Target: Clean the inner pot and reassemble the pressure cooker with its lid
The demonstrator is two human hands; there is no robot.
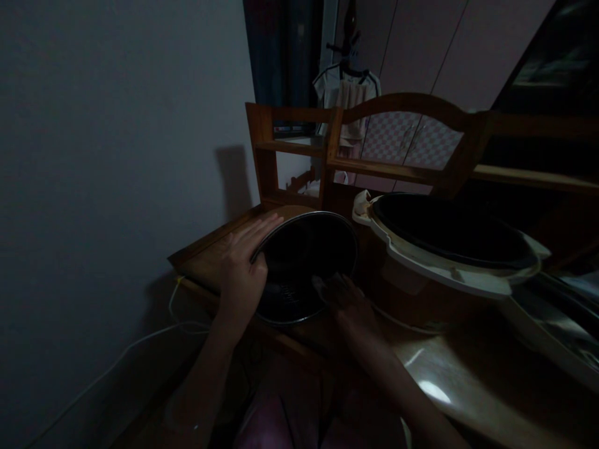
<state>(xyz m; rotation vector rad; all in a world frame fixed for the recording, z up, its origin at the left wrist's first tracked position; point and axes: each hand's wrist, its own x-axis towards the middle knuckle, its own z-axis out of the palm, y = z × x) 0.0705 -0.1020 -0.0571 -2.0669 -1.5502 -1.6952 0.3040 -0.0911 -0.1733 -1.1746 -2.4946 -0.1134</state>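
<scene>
A dark round cooking pot (290, 296), likely a rice cooker's inner pot, is tipped toward me near the table's left corner. My left hand (246, 265) grips its left rim, thumb inside and fingers along the outside. Reaching over the pot's lower right side, my right hand (349, 302) has its fingers closed on a pale, crumpled cloth or tissue (320, 285) against the inner wall. Dim light hides the exact material. To the right stands a rice cooker body (412, 296) with a white rim and a black interior, its lid not seen on top.
The glossy wooden table (449, 362) reaches right, where a pale object (547, 330), perhaps the lid, lies in shadow. A wooden shelf rack (393, 167) rises behind. A white cable (126, 349) hangs at the left, near the wall (126, 125).
</scene>
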